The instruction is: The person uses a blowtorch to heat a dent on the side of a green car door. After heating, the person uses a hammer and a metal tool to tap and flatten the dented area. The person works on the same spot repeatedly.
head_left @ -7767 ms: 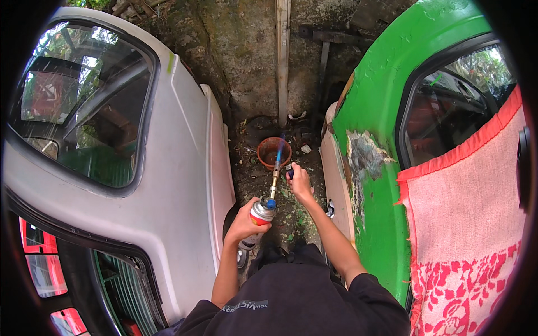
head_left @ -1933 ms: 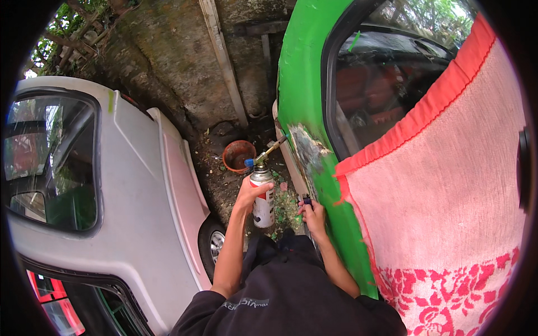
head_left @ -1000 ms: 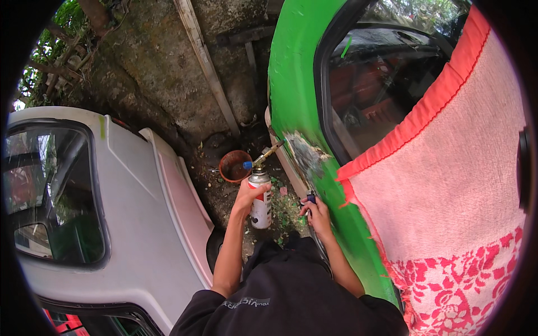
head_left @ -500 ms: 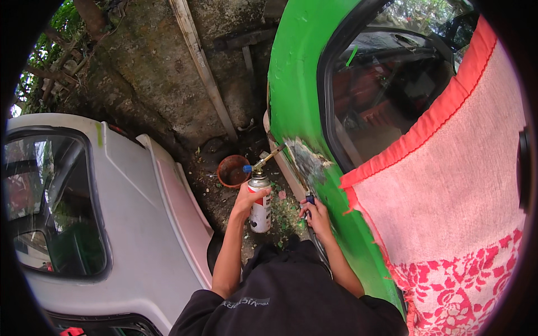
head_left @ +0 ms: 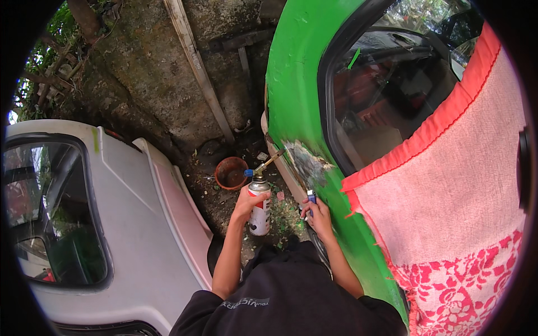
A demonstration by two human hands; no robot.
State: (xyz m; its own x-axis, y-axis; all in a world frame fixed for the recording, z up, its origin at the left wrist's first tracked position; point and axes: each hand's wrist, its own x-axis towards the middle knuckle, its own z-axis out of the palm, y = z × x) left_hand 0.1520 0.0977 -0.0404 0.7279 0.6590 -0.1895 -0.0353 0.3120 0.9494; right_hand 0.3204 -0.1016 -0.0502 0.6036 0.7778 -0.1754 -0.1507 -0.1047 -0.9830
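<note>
My left hand (head_left: 247, 204) is closed round a blowtorch (head_left: 259, 213), a white and red gas canister with a brass nozzle and a blue knob. It stands nearly upright, its nozzle pointing up and right at a scorched, stripped patch (head_left: 307, 163) on the green car body (head_left: 294, 84). I cannot make out a flame. Lower right of the patch, my right hand (head_left: 319, 217) grips a small blue-handled tool (head_left: 311, 197) with a short pale end sticking up. That end is apart from the bare patch; its exact kind is too small to tell.
To the left stands a pale grey car (head_left: 134, 207). An orange-brown bucket (head_left: 231, 173) sits on the littered ground between the cars. Behind, a wooden plank (head_left: 199, 67) leans on a mossy wall. A pink towel (head_left: 437, 185) drapes over the green car's window side.
The torch nozzle's tip has dropped slightly and drawn back a little from the patch. In my right hand the blue-handled tool has turned, showing more of its pale end.
</note>
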